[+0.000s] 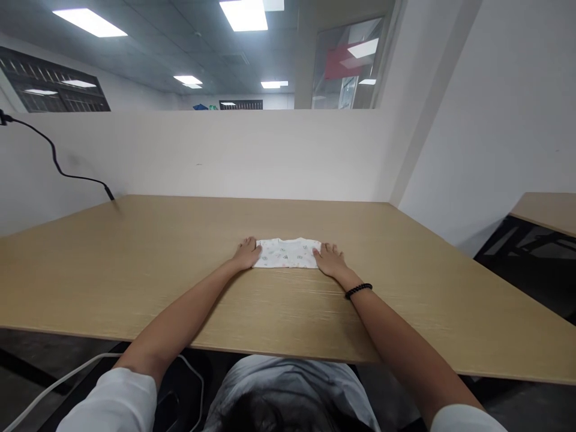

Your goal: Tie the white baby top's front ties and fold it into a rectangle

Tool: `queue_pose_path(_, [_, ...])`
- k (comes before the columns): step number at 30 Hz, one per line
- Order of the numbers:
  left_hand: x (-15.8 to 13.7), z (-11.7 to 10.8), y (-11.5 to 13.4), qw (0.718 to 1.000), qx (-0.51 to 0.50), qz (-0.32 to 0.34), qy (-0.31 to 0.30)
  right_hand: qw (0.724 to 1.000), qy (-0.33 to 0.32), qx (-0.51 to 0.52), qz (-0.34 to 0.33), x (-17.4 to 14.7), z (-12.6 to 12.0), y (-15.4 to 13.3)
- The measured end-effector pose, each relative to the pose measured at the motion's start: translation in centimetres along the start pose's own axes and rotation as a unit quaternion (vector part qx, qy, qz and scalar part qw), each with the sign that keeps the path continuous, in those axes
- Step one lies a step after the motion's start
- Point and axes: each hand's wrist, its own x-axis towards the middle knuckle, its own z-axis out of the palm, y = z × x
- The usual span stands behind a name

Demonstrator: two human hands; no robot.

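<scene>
The white cloth (288,254) is lying flat on the table (288,324), right between your hands, and its long side is running from left to right. Your left hand (246,253) is touching one end and your right hand (330,260) is touching the other, so neither is sitting nearer. Both are resting open, palms down, not pinching

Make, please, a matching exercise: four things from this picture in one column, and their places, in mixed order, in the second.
1. left hand
2. right hand
3. black bracelet
4. white cloth

A. around the right arm
B. on the table, between the hands
C. at the cloth's left end
D. at the cloth's right end

Pairs: 1-C, 2-D, 3-A, 4-B
</scene>
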Motion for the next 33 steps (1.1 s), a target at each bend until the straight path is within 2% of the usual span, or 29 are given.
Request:
queue_pose_path(4, [0.5, -0.2, -1.0, 0.999, -0.044, -0.006, 0.003, 1.000, 0.014, -0.004, -0.021, 0.5, -0.1, 0.5])
queue_pose_path(8, [0.7, 0.1, -1.2, 0.991, -0.133, -0.012, 0.012, 0.998, 0.054, -0.014, -0.034, 1.3, -0.4, 1.0])
queue_pose_path(12, [0.9, 0.7, -1.2, 0.971, -0.233, -0.027, 0.033, 0.993, 0.093, -0.015, -0.070, 1.7, -0.3, 1.2])
queue_pose_path(18, [1.1, 1.2, -0.6, 0.934, -0.352, -0.037, 0.044, 0.991, 0.108, -0.005, -0.074, 1.8, 0.1, 1.2])
queue_pose_path(25, [0.3, 0.9, 0.2, 0.908, -0.415, -0.038, 0.049, 0.990, 0.118, 0.006, -0.082, 1.9, 0.4, 1.5])
queue_pose_path(33, [-0.2, 0.5, 0.9, 0.899, -0.433, -0.037, 0.060, 0.990, 0.121, 0.005, -0.072, 2.4, 1.0, 1.9])
